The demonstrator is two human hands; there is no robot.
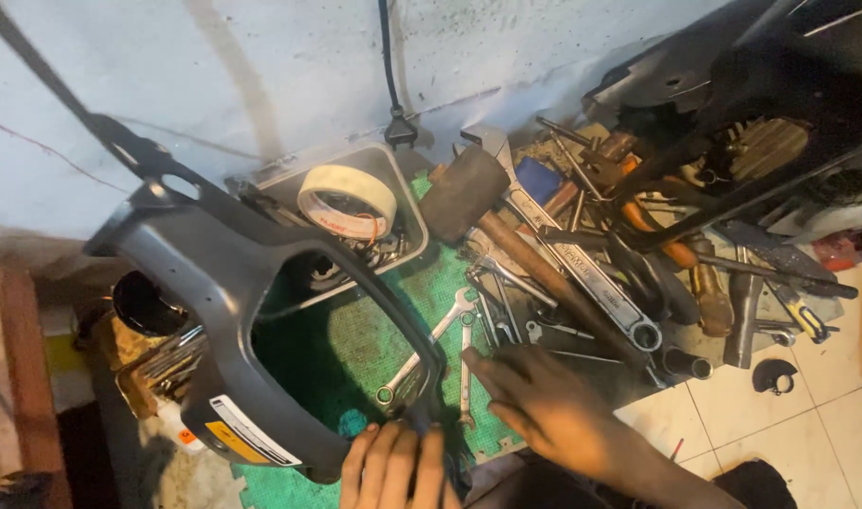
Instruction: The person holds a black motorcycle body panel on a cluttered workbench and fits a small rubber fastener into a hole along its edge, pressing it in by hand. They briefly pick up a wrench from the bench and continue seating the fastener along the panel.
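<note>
My left hand (393, 464) presses flat on the lower rim of a dark grey moulded plastic panel with a large open window (214, 273), fingers laid together over the edge rather than pinching it, steadying the part where it leans across the green perforated mat (356, 344). The panel tilts from the pale wall down toward me, a white and yellow sticker (247, 435) on its near corner. My right hand (554, 410) stretches out, fingers spread and empty, its fingertips touching the mat just beside a cluster of silver combination spanners (431, 344) that lie partly inside the panel's window. Behind the panel a grey metal tray (407, 203) carries a roll of cream masking tape (346, 200), kept off the clutter. To the right, a black rubber mallet with a wooden handle (492, 221) lies over a heap of long steel wrenches (591, 278), orange-handled screwdrivers (667, 245) and pliers, piled loose against the wall within reach. White floor tiles (789, 424) show at lower right, beneath a dark scooter body (789, 85).
</note>
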